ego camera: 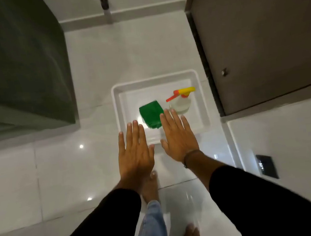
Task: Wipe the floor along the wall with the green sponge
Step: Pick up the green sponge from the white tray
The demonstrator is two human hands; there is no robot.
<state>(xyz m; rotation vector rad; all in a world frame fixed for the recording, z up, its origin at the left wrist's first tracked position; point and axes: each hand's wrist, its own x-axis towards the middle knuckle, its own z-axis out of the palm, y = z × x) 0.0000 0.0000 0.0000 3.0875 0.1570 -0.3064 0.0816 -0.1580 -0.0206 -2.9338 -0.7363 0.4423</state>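
A green sponge (150, 114) lies inside a white tray (117, 106) that rests on the glossy white tiled floor (59, 167). My left hand (134, 153) and my right hand (178, 136) hover flat above the tray's near edge, palms down, fingers spread, holding nothing. The right hand's fingertips cover the sponge's near right corner. The wall's white skirting (138, 11) runs across the far end of the floor.
A clear spray bottle (181, 103) with a yellow and orange trigger stands in the tray beside the sponge. A dark green block (19, 65) stands at the left, a brown door (258, 38) at the right. A black doorstop (104, 5) is on the far wall. My bare feet (150, 186) are below.
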